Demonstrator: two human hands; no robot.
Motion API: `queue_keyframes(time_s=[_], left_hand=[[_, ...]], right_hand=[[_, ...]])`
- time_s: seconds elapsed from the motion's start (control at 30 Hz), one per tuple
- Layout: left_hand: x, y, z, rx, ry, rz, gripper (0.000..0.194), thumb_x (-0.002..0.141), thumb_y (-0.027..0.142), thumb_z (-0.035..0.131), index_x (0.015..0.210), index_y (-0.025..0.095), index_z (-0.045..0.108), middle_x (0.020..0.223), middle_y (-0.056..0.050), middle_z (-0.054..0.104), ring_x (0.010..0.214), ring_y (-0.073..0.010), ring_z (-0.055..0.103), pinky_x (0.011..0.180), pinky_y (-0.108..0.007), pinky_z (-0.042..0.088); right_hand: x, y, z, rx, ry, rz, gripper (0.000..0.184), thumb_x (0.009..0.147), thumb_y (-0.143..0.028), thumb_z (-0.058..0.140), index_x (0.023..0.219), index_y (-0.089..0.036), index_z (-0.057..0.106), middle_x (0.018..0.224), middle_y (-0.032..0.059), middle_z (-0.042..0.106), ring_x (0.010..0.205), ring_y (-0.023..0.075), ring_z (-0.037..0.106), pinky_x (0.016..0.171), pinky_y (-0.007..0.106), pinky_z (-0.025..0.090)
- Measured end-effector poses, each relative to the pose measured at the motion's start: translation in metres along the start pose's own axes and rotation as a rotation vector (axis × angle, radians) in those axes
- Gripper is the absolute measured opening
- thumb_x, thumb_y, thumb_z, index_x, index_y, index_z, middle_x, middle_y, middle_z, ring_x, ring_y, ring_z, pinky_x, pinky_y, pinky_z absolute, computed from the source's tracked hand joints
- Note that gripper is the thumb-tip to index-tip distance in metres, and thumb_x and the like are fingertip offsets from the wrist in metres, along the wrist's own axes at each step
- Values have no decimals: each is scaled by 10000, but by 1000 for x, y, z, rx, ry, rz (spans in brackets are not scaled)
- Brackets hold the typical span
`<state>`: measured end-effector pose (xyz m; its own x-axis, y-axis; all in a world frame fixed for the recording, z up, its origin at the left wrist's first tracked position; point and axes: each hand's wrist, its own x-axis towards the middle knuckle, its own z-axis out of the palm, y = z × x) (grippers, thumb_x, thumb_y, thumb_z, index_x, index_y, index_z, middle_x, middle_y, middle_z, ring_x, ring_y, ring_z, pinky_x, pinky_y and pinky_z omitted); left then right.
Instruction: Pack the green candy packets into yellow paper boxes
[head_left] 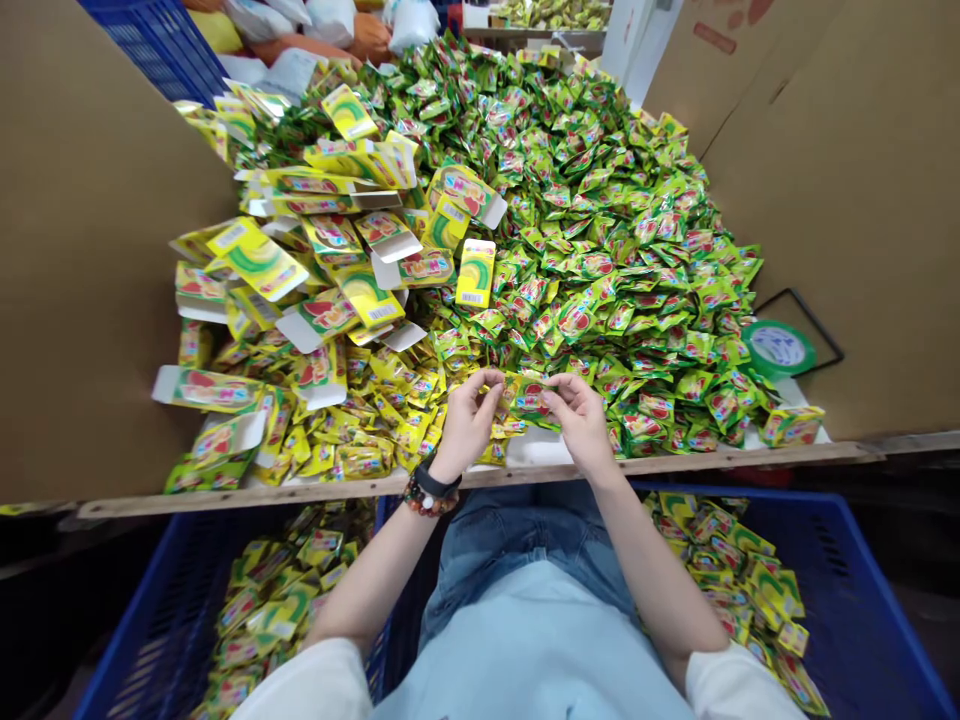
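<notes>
Between my hands, just above the table's front edge, is a small yellow-green printed packet (pixel 527 397). My left hand (pixel 472 418) pinches its left end with thumb and fingers. At its right end, my right hand (pixel 583 418) has thumb and forefinger closed on it. Behind my hands rises a big heap of shiny green sachets (pixel 592 220). Smaller yellow sachets (pixel 390 395) lie to the left of my left hand. Open-flapped yellow cartons (pixel 259 258) are piled on the left, and one yellow carton (pixel 475 275) stands on the heap ahead.
Brown cardboard walls (pixel 832 200) flank the table. Its wooden front edge (pixel 300 492) runs before me. Below stand a left blue crate (pixel 142 640) and a right blue crate (pixel 855 600), both holding filled-looking cartons. Green tape (pixel 780 348) lies at the right.
</notes>
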<state>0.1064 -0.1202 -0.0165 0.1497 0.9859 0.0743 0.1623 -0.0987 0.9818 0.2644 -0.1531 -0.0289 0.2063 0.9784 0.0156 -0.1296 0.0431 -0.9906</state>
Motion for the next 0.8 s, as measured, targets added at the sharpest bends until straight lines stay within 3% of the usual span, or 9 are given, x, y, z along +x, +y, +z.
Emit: queue_keyframes(time_s=[0.07,0.17,0.27,0.33,0.43,0.53,0.6,0.67,0.8], left_hand=[[-5,-1,6,-126,-1,-56,305,818,447,622,929,163,633,854,-20,612,662,-120,583,580,-240,526],[-13,-3,15,-188,5,-93,358,694,422,770,906,158,652,830,-9,617,661,-112,575,586,-231,522],[-17,-5,20,-179,39,-76,362,637,378,826,863,149,658,825,-12,644,613,-95,558,575,-224,503],[-11,-5,17,-132,-27,-28,344,663,403,809,848,148,671,815,-25,664,612,-110,572,576,-237,502],[21,2,0,141,-103,139,254,790,404,702,842,155,698,800,-49,696,680,-156,622,660,-278,519],[79,16,-19,623,190,292,223,915,295,528,968,148,687,959,-104,709,843,-206,647,827,-345,501],[118,23,-22,924,269,261,270,901,300,556,1089,127,642,1041,-148,683,949,-257,632,862,-373,487],[148,28,-15,1140,231,219,333,867,312,609,1120,96,613,1098,-193,648,1045,-312,597,852,-385,490],[174,33,6,1296,185,99,330,864,182,554,1165,49,574,1125,-253,608,1080,-373,576,813,-419,496]], right_hand=[[-2,-1,1,-19,39,2,161,779,-353,655,841,-212,607,703,-8,653,658,154,615,600,255,491],[-6,-5,3,1,97,-26,199,751,-350,702,870,-206,632,774,8,698,695,155,643,625,258,514],[-9,-6,2,82,60,61,346,706,-378,756,994,-210,663,804,14,722,698,166,667,629,275,537],[-8,-3,-5,75,40,115,357,681,-410,780,953,-193,698,704,4,701,609,157,634,574,274,519],[-5,3,-25,17,163,87,318,657,-431,801,816,-170,716,523,-44,575,476,113,506,483,243,431],[-6,4,-43,-38,293,6,278,668,-406,797,795,-171,717,455,-94,421,428,78,370,439,216,328],[-9,0,-47,-76,303,-42,242,687,-392,779,783,-178,716,455,-97,385,424,73,323,424,214,286],[-14,-5,-44,-107,279,-75,218,712,-388,753,782,-185,716,463,-87,406,427,79,330,421,218,286],[-21,-13,-38,-131,246,-97,188,737,-373,716,787,-192,713,473,-78,432,432,89,367,428,221,318]])
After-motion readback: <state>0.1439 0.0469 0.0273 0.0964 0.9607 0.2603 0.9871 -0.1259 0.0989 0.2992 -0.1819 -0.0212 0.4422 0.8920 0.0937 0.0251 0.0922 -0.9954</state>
